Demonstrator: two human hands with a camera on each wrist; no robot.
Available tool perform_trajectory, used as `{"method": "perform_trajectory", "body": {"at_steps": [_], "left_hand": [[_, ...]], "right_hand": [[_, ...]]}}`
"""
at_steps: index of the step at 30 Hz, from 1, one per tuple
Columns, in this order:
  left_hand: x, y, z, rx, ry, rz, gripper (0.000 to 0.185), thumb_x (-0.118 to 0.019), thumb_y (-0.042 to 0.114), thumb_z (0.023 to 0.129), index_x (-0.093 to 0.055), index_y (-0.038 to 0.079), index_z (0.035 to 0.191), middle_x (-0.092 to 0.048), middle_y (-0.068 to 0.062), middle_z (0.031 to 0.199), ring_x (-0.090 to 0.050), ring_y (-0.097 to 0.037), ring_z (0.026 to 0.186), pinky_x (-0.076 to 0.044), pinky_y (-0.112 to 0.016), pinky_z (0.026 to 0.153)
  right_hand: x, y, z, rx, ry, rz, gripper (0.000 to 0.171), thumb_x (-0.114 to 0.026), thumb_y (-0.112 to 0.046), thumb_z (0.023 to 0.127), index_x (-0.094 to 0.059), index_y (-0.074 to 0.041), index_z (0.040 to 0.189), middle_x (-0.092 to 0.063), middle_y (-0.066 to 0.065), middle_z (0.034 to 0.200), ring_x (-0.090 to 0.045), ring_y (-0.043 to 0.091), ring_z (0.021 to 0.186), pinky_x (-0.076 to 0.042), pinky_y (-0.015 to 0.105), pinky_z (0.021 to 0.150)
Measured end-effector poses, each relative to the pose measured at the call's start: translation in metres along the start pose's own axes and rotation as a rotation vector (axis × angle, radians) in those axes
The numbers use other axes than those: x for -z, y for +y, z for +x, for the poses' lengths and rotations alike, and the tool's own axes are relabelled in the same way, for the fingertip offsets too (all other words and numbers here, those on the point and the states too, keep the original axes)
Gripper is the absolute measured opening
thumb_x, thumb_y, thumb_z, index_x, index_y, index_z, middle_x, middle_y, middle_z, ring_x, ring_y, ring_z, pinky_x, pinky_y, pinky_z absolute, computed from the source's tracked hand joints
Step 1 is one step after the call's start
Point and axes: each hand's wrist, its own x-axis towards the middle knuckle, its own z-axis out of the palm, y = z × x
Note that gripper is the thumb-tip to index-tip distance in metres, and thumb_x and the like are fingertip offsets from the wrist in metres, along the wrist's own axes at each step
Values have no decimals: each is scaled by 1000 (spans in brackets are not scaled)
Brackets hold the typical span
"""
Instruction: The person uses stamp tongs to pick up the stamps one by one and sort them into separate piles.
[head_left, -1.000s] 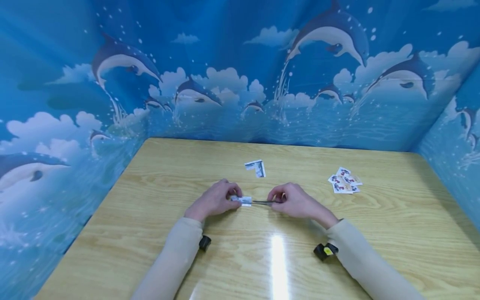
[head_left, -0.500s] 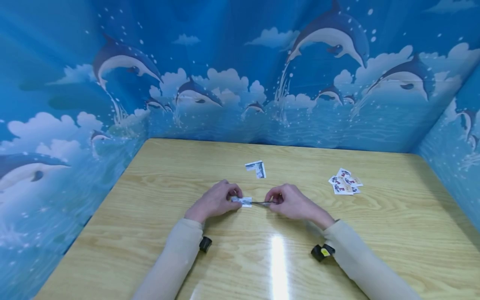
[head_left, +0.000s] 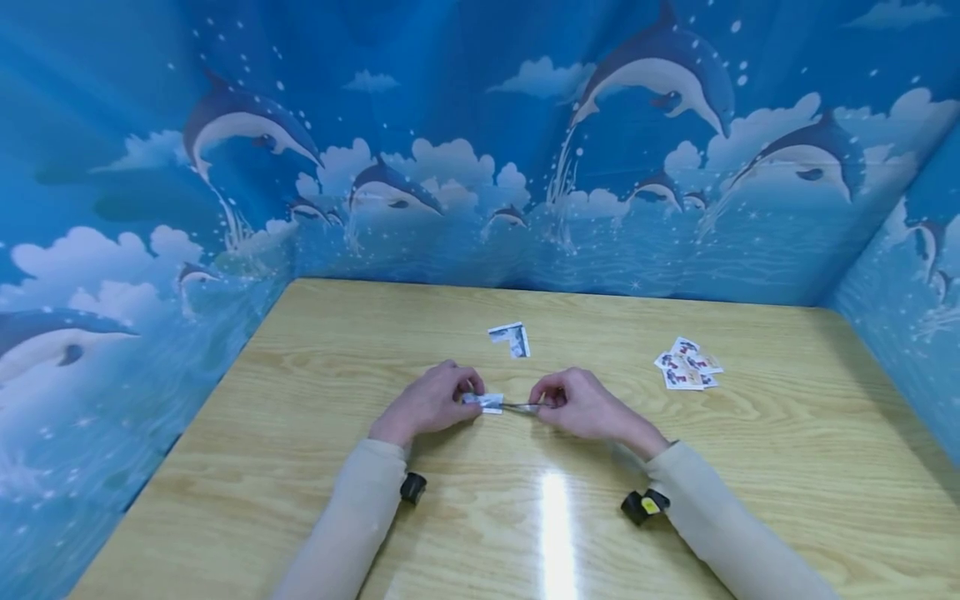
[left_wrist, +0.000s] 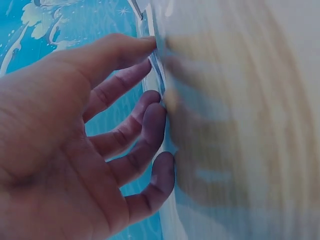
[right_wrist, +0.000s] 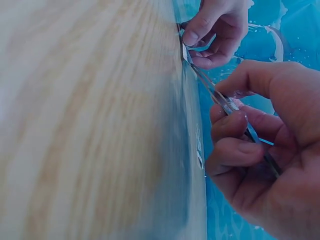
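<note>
A small printed paper piece lies low over the middle of the table, pinched at its left end by the thumb and fingers of my left hand. From the right, my right hand grips slim metal tweezers, whose tips reach the paper's right edge. Whether the tips clasp the paper or only touch it, I cannot tell. In the left wrist view the left fingertips are down at the tabletop, and the paper shows only edge-on.
An L-shaped printed paper piece lies beyond the hands. Farther right is a loose pile of several small printed cards. The wood-grain table ends at a dolphin-printed backdrop behind and at the sides.
My right hand and the tweezers have shifted slightly left, nearer the paper, then held still. My left hand keeps its place on the paper piece.
</note>
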Motion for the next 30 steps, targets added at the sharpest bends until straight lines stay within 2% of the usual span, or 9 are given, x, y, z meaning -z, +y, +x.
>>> {"method": "perform_trajectory", "body": {"at_steps": [5, 9, 15, 21, 30], "left_hand": [[2, -2, 4, -11, 16, -63, 18, -77, 25, 91, -70, 22, 107, -62, -1, 101, -56, -16, 91, -50, -36, 84], [4, -5, 7, -9, 48, -112, 23, -76, 26, 92, -69, 20, 114, -63, -2, 109, -59, -16, 97, -52, -38, 89], [9, -13, 13, -49, 105, -163, 29, -72, 23, 94, -67, 15, 121, -64, -8, 119, -62, -20, 103, -53, -41, 94], [14, -19, 27, -70, 109, -170, 31, -71, 26, 95, -66, 14, 123, -65, -11, 122, -64, -23, 106, -54, -42, 95], [23, -26, 47, -57, 96, -213, 34, -71, 25, 96, -64, 11, 126, -64, -13, 126, -65, -27, 111, -53, -45, 99]], "right_hand": [[4, 1, -1, -14, 19, 0, 15, -70, -5, 86, -75, -9, 99, -59, 2, 74, -50, 14, 64, -42, 24, 55], [10, 4, -1, -29, 30, 4, 18, -68, -5, 86, -75, -9, 101, -59, 2, 76, -49, 13, 65, -42, 24, 56], [19, 8, 0, -46, 78, 15, 18, -66, -7, 87, -75, -7, 103, -58, 2, 76, -48, 13, 66, -40, 23, 57], [25, 12, 7, -90, 150, 32, 19, -64, -8, 88, -75, -7, 105, -61, 4, 80, -49, 17, 70, -39, 25, 59], [25, 17, 26, -152, 242, 89, 18, -66, -12, 92, -75, -8, 106, -63, 5, 83, -48, 17, 70, -40, 27, 60]]}}
